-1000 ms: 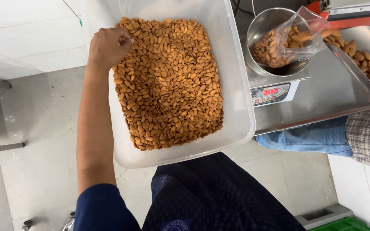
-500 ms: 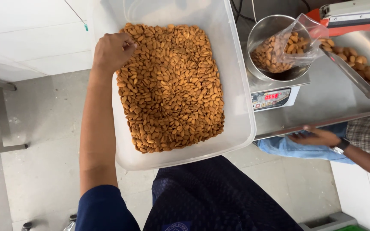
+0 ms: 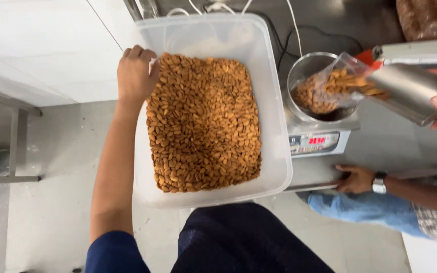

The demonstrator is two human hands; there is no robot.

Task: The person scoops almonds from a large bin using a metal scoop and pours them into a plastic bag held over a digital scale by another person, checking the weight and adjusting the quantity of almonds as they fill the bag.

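one hand (image 3: 136,75) grips tub (image 3: 274,126), long axis away.

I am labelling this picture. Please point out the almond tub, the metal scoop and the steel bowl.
almond tub (image 3: 274,101): head view, bare right wall.
metal scoop (image 3: 410,91): head view, middle of its body.
steel bowl (image 3: 304,65): head view, upper left rim.

head-worn camera, steep downward, close range

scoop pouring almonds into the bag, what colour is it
Shiny silver metal scoop, seen best in the head view.
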